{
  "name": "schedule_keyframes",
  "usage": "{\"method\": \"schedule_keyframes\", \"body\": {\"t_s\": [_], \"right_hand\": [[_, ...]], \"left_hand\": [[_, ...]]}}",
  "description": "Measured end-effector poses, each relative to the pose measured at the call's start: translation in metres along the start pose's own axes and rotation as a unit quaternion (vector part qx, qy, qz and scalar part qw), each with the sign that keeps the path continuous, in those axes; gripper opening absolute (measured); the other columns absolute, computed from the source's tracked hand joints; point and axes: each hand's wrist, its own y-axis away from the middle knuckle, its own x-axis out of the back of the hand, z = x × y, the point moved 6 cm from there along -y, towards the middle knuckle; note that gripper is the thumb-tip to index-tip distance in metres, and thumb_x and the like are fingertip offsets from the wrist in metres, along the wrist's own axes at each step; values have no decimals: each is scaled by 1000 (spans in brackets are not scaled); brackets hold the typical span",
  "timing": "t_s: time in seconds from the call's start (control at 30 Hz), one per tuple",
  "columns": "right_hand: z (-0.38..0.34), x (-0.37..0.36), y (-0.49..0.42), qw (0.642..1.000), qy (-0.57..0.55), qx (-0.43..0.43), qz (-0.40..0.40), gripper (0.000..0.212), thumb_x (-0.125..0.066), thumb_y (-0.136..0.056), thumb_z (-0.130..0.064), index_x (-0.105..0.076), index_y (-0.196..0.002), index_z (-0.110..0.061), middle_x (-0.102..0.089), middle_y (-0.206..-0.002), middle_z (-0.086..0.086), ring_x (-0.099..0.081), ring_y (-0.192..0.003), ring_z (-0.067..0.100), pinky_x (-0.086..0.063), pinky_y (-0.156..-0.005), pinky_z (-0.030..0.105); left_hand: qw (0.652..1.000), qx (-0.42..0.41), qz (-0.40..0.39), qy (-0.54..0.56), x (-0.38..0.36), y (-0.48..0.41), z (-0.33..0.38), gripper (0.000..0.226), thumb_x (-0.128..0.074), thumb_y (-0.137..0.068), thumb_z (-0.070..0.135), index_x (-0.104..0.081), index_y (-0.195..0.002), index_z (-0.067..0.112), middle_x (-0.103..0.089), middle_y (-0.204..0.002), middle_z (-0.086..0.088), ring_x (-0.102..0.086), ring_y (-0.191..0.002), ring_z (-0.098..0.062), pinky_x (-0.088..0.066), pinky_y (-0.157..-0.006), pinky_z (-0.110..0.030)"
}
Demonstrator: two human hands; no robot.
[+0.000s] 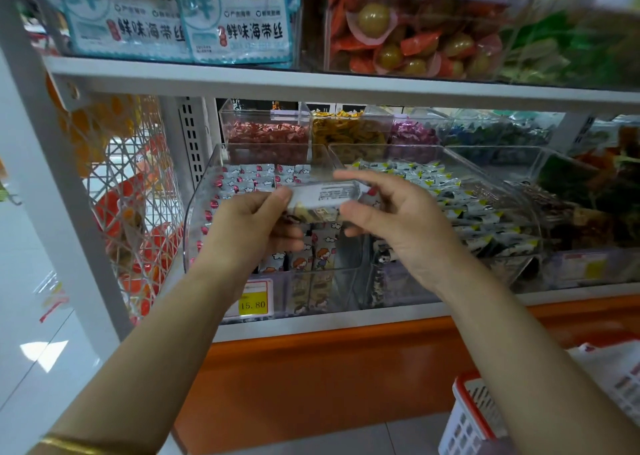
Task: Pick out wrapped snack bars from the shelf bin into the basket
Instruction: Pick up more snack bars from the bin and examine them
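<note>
A wrapped snack bar [325, 196] with a white printed label is held level in front of the clear shelf bin [204, 184]. My left hand [249, 226] pinches its left end with thumb and fingers. My right hand [388, 215] pinches its right end, index finger stretched over the top. The bin behind holds several more small bars [263, 176] in white wrappers with red and blue marks. A white basket with a red rim [467, 416] stands on the floor at the lower right, partly behind my right forearm.
A second clear bin [485, 205] of yellow-tipped packets sits to the right. Small tubs of candies [266, 132] stand behind. The upper shelf edge [311, 84] runs overhead. A yellow price tag [252, 304] marks the bin front. An orange plinth [329, 368] lies below.
</note>
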Motion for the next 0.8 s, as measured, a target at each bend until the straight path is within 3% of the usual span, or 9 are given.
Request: {"method": "schedule_keyframes", "body": {"t_s": [0.1, 0.17, 0.23, 0.33, 0.43, 0.57, 0.63, 0.73, 0.8], "right_hand": [[0, 18, 0, 994, 13, 10, 107, 20, -65, -84, -17, -65, -104, -22, -68, -96, 0, -68, -82, 9, -57, -62, 23], [4, 36, 1, 985, 17, -4, 174, 19, -64, -86, -15, -63, -105, -17, -67, -96, 5, -67, -79, 10, -55, -62, 22], [6, 46, 2, 979, 35, -16, 203, 21, -65, -86, -17, -60, -106, -15, -65, -101, 8, -67, -80, 11, -54, -61, 20], [6, 48, 1, 976, 89, -18, 200, 19, -64, -87, -19, -58, -104, -12, -64, -101, 10, -65, -77, 10, -53, -59, 17], [-1, 43, -2, 971, 157, 0, 182, 18, -61, -89, -20, -58, -105, -12, -63, -100, 9, -64, -82, 14, -54, -61, 19], [-11, 32, -8, 957, 248, 25, 147, 20, -59, -90, -22, -57, -108, -14, -62, -102, 5, -60, -94, 20, -52, -83, 42], [-15, 25, -11, 945, 300, 38, 122, 23, -60, -89, -23, -58, -110, -13, -60, -104, 1, -57, -96, 16, -47, -84, 32], [-14, 11, -16, 928, 365, 49, 56, 27, -62, -88, -26, -59, -112, -13, -59, -107, 1, -49, -93, 5, -36, -72, 13], [-9, 2, -18, 909, 414, 41, 27, 35, -64, -86, -29, -59, -118, -13, -57, -115, 1, -46, -99, 5, -31, -72, 16]], "left_hand": [[994, -80, 4, -81, -10, -1, 7, 27, -47, -96, 30, -66, -91, 11, -65, -67, 3, -59, -55, -4, -49, -49, -19], [940, -177, 21, -290, -15, -5, 11, 27, -49, -95, 30, -65, -109, 15, -65, -96, 2, -60, -84, -3, -50, -72, -21], [850, -207, -4, -484, -25, -13, 3, 40, -47, -95, 34, -54, -130, 17, -51, -134, -5, -44, -123, -21, -33, -101, -34], [786, -185, -52, -587, -35, -16, -14, 41, -42, -96, 41, -52, -131, 24, -34, -148, 1, -21, -134, -28, -22, -106, -42], [792, -188, -57, -578, -37, -17, -15, 34, -45, -94, 40, -59, -122, 26, -39, -143, 2, -23, -131, -27, -24, -102, -41], [824, -189, -64, -530, -33, -15, -7, 6, -62, -86, 33, -60, -83, 29, -52, -121, 2, -34, -122, -27, -29, -99, -36], [839, -186, -88, -504, -31, -11, -5, 16, -67, -82, 29, -55, -72, 31, -54, -108, 1, -40, -121, -28, -30, -100, -38], [847, -188, -95, -489, -26, -5, -2, 18, -70, -78, 26, -57, -68, 33, -56, -112, -1, -40, -122, -26, -28, -99, -35], [843, -193, -88, -495, -23, -3, -1, 9, -71, -78, 25, -64, -73, 29, -54, -115, -2, -40, -120, -26, -26, -97, -32]]}}
